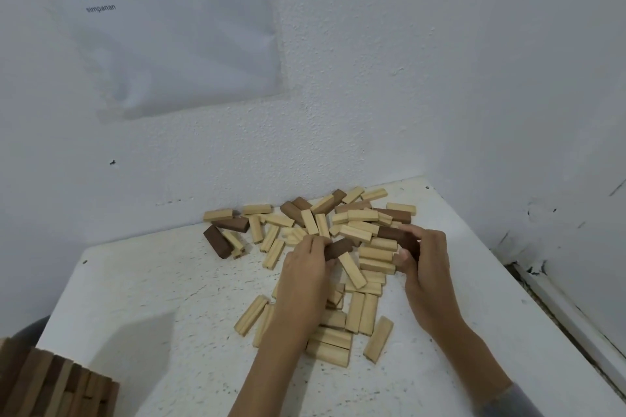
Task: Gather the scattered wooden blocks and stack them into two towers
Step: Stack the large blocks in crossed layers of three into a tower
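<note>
White speckled table [142, 298] shoved into a corner of rough white walls [440, 61]. Down at 7 o'clock in the frame sits a tight bundle of wooden pieces [50, 386]; can't tell whether a box holds them. A printed sheet [189, 44] up at 11 o'clock reads in part "5. Ambil blok berbaki di sekitar kawasan penindanan dan masukkan ke dalam struktur atau alihkan ke kawasan simpanan". The wooden blocks [376, 254] lie in a loose heap from the table's middle out toward 12 and 1 o'clock, mostly pale, a few dark brown. The person's left hand [305, 276] has its fingers curled round the end of one dark block [338, 247]. The right hand [428, 267] wraps fingers and thumb round a second dark block [394, 234] at the heap's 3 o'clock side.
</note>
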Motion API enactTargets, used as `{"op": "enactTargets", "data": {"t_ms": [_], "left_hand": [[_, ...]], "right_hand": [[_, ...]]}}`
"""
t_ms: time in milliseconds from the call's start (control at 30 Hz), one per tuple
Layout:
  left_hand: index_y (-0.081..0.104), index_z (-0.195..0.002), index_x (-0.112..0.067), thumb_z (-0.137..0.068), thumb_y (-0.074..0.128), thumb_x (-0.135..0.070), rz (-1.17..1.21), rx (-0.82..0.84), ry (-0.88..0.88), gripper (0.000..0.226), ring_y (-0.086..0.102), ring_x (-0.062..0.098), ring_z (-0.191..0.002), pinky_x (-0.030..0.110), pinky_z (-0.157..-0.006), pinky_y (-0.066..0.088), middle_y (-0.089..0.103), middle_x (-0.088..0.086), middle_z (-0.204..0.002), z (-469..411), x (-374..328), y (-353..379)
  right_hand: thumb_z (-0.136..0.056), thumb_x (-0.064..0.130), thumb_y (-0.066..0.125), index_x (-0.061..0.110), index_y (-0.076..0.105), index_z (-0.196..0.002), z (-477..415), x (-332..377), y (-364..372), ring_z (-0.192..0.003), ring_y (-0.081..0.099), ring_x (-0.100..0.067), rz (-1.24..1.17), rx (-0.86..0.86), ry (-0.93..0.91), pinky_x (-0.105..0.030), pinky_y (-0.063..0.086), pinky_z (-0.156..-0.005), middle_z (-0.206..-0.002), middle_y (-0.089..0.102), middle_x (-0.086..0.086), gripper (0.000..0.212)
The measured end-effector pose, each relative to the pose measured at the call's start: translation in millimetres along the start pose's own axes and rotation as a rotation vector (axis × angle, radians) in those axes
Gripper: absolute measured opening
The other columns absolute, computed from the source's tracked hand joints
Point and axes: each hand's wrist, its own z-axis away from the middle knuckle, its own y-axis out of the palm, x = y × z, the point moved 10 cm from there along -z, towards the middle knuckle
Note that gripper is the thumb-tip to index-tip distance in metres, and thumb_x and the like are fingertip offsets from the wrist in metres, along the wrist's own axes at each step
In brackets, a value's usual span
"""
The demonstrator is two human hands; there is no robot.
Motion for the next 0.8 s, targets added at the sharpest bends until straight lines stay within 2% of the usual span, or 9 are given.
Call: {"op": "enactTargets", "data": {"t_ms": [100,233,300,367,433,533,633,700,800], "left_hand": [[0.043,-0.136,-0.017,-0.102,0.044,-0.019,0.214,-0.088,-0.058,0.034,0.048,0.009,-0.113,0.015,-0.086,0.037,0.050,-0.007,-0.125,4.9,10.2,-19.3],[0.033,-0.142,-0.024,-0.103,0.034,-0.018,0.492,-0.161,-0.122,0.039,0.046,-0.009,-0.110,0.001,-0.085,0.034,0.044,-0.008,-0.129,8.4,25.5,-34.2],[0.033,-0.139,-0.026,-0.104,0.033,-0.018,0.596,-0.194,-0.175,0.036,0.044,-0.017,-0.110,-0.001,-0.085,0.033,0.046,-0.010,-0.128,10.7,35.7,-40.9],[0.035,-0.136,-0.029,-0.102,0.035,-0.030,0.671,-0.202,-0.230,0.034,0.043,-0.019,-0.112,-0.002,-0.086,0.033,0.047,-0.017,-0.127,12.0,45.7,-45.1],[0.041,-0.125,-0.032,-0.097,0.034,-0.041,0.711,-0.212,-0.270,0.030,0.051,-0.012,-0.103,0.002,-0.085,0.037,0.052,-0.020,-0.112,12.2,56.0,-48.3],[0.052,-0.098,-0.020,-0.101,0.034,-0.033,0.784,-0.256,-0.313,0.023,0.049,0.001,-0.071,0.011,-0.067,0.041,0.052,-0.006,-0.080,10.5,70.3,-54.8],[0.055,-0.094,-0.014,-0.102,0.035,-0.028,0.808,-0.288,-0.333,0.025,0.050,0.000,-0.068,0.011,-0.067,0.042,0.052,0.001,-0.076,9.9,80.7,-59.9],[0.056,-0.093,-0.013,-0.102,0.036,-0.028,0.826,-0.298,-0.343,0.027,0.052,0.001,-0.069,0.011,-0.068,0.042,0.054,0.001,-0.076,9.0,85.8,-60.4],[0.058,-0.094,-0.014,-0.102,0.037,-0.029,0.854,-0.303,-0.358,0.027,0.054,0.001,-0.071,0.011,-0.069,0.043,0.057,-0.003,-0.077,6.8,92.7,-59.6]], "right_hand": [[-0.097,0.046,0.027,0.038,0.040,-0.121,-3.2,13.4,4.9,-0.094,0.051,-0.017,-0.101,0.003,-0.033,-0.030,0.044,-0.085,-0.110,0.038,0.025,0.028],[-0.098,0.034,0.030,0.022,0.044,-0.121,-14.9,43.6,21.5,-0.107,0.046,0.006,-0.237,0.024,-0.086,-0.005,0.034,-0.093,-0.113,0.041,0.014,0.029],[-0.097,0.023,0.036,0.021,0.049,-0.116,-23.4,55.3,39.3,-0.102,0.047,0.005,-0.283,0.091,-0.070,-0.007,0.036,-0.090,-0.109,0.044,0.007,0.023],[-0.094,0.017,0.047,0.017,0.052,-0.114,-35.0,63.9,60.7,-0.088,0.049,-0.001,-0.279,0.175,-0.045,-0.014,0.041,-0.079,-0.099,0.047,0.003,0.020],[-0.090,0.013,0.057,0.017,0.055,-0.115,-49.5,69.5,82.6,-0.082,0.051,0.001,-0.135,0.235,-0.049,-0.017,0.045,-0.070,-0.096,0.048,0.008,0.025],[-0.089,0.018,0.061,0.021,0.066,-0.108,-73.0,72.8,109.1,-0.086,0.056,-0.003,0.025,0.268,-0.017,-0.026,0.051,-0.074,-0.103,0.054,0.005,0.019],[-0.090,0.036,0.062,0.018,0.072,-0.100,-89.5,77.6,131.8,-0.093,0.062,-0.014,0.223,0.328,-0.028,-0.032,0.053,-0.072,-0.103,0.064,0.001,0.022],[-0.087,0.047,0.063,0.017,0.073,-0.100,-95.7,78.2,146.2,-0.091,0.064,-0.014,0.317,0.397,-0.032,-0.033,0.054,-0.072,-0.101,0.069,0.003,0.034],[-0.083,0.051,0.066,0.015,0.071,-0.097,-103.2,76.3,158.2,-0.085,0.064,-0.013,0.440,0.433,-0.017,-0.033,0.055,-0.073,-0.095,0.071,0.004,0.038]]}}
